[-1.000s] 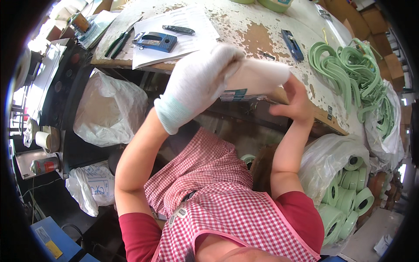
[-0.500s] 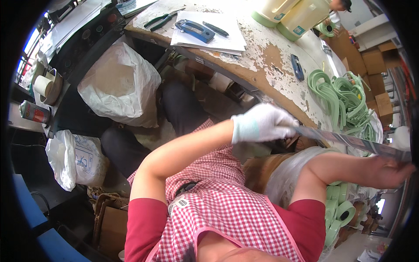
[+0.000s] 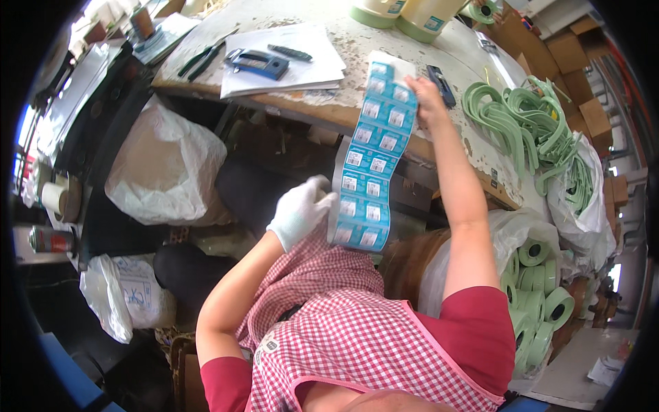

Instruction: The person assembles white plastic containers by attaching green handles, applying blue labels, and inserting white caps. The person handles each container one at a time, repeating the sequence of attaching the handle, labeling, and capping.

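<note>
A long strip of blue-and-white printed labels [image 3: 371, 159] spans from the bench edge down toward my lap, slightly wavy. My bare right hand [image 3: 427, 99] pinches its upper right edge above the bench. My left hand [image 3: 300, 211], in a white glove, is at the lower left edge with its fingers curled in. Its fingertips meet a greyish margin of the strip, and their grip is partly hidden. Beyond the strip's top end, a white piece [image 3: 401, 67] shows behind it. A dark blue cutter-like tool [image 3: 441, 86] lies just right of my right hand.
On the worn bench [image 3: 329, 103] lie papers [image 3: 317, 60], a blue stapler-like tool [image 3: 259, 64], a dark knife [image 3: 290, 52] and pliers [image 3: 202, 60]. Pale containers [image 3: 425, 17] stand behind. Green straps [image 3: 518, 123] are heaped right, above green rolls [image 3: 532, 295]. A plastic-lined sack [image 3: 165, 165] stands left.
My right hand has swung from the far right up over the bench, and the strip has turned upright with its printed face showing. My left hand has moved left and slightly down.
</note>
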A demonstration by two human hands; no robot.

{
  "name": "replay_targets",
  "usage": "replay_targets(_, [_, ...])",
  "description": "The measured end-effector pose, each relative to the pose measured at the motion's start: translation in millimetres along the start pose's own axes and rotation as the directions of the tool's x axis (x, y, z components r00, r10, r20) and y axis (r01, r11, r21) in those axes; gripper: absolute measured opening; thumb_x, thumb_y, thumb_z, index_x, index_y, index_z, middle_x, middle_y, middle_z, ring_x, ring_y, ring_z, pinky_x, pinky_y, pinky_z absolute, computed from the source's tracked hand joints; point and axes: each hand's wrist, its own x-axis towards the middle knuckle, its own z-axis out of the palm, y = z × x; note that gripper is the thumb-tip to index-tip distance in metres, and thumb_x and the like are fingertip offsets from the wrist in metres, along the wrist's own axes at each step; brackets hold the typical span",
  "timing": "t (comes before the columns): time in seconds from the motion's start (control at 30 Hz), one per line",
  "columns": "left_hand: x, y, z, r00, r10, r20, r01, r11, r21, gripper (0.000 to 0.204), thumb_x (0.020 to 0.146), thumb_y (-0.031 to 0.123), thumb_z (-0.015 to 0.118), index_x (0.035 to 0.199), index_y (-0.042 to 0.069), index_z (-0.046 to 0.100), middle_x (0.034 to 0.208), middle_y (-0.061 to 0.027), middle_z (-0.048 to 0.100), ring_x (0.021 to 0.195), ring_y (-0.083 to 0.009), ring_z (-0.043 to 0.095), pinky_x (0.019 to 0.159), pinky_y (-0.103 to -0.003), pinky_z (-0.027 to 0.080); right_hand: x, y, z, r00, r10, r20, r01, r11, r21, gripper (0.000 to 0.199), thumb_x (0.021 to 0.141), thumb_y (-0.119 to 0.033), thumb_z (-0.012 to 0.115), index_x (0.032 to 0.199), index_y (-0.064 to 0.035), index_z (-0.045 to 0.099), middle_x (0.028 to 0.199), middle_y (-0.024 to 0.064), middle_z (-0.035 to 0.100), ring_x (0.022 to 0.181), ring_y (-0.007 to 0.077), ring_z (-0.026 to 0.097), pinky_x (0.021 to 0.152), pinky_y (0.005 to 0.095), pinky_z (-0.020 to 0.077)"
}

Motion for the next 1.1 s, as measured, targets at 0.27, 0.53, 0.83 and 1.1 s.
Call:
replay_targets(0.27, [145,52,16,0.759,0.632,-0.156,-0.457,0.688,0.563,0.068,0.100,0.045,0.061,0.149,-0.001,0.050,0.152,-0.0184,0.054,0.148,-0.0340,0.043,0.128,-0.047,0.025,1,-24,13,0.956,-0.291,0.040,0.215,0.600,-0.770,0.043,0.093,-0.040,0.075,0.110,-0.0001,0.073,0.094,0.0147,0.078,0.083,0.0251,0.074,0.075,0.0375,0.0568])
replay_targets(0.53, [166,37,38,0.822,0.556,-0.125,-0.409,0.728,0.550,0.062,0.098,0.049,0.064,0.134,-0.001,0.063,0.146,-0.0175,0.060,0.144,-0.0321,0.048,0.125,-0.048,0.030,32,-43,-87,0.905,-0.424,-0.005,0.002,0.016,-1.000,0.069,0.080,-0.061,0.080,0.117,-0.0025,0.076,0.098,0.0157,0.077,0.091,0.0293,0.074,0.082,0.0419,0.0567])
replay_targets(0.83, [170,44,41,0.849,0.515,-0.118,-0.365,0.733,0.574,0.060,0.096,0.049,0.066,0.130,-0.001,0.064,0.145,-0.0166,0.060,0.143,-0.0324,0.049,0.124,-0.049,0.030,62,-75,9,0.697,-0.495,0.518,0.644,0.117,-0.756,0.066,0.084,-0.044,0.084,0.137,-0.0063,0.069,0.117,0.0131,0.067,0.106,0.0274,0.067,0.093,0.0349,0.0521])
replay_targets(1.1, [163,39,35,0.839,0.532,-0.117,-0.394,0.740,0.545,0.067,0.098,0.050,0.064,0.139,-0.002,0.060,0.150,-0.0183,0.056,0.147,-0.0324,0.045,0.126,-0.049,0.027,38,-24,25,0.562,-0.765,0.314,0.656,0.181,-0.733,0.050,0.082,-0.042,0.086,0.125,-0.0192,0.078,0.136,0.0121,0.066,0.127,0.0324,0.061,0.110,0.0428,0.0459])
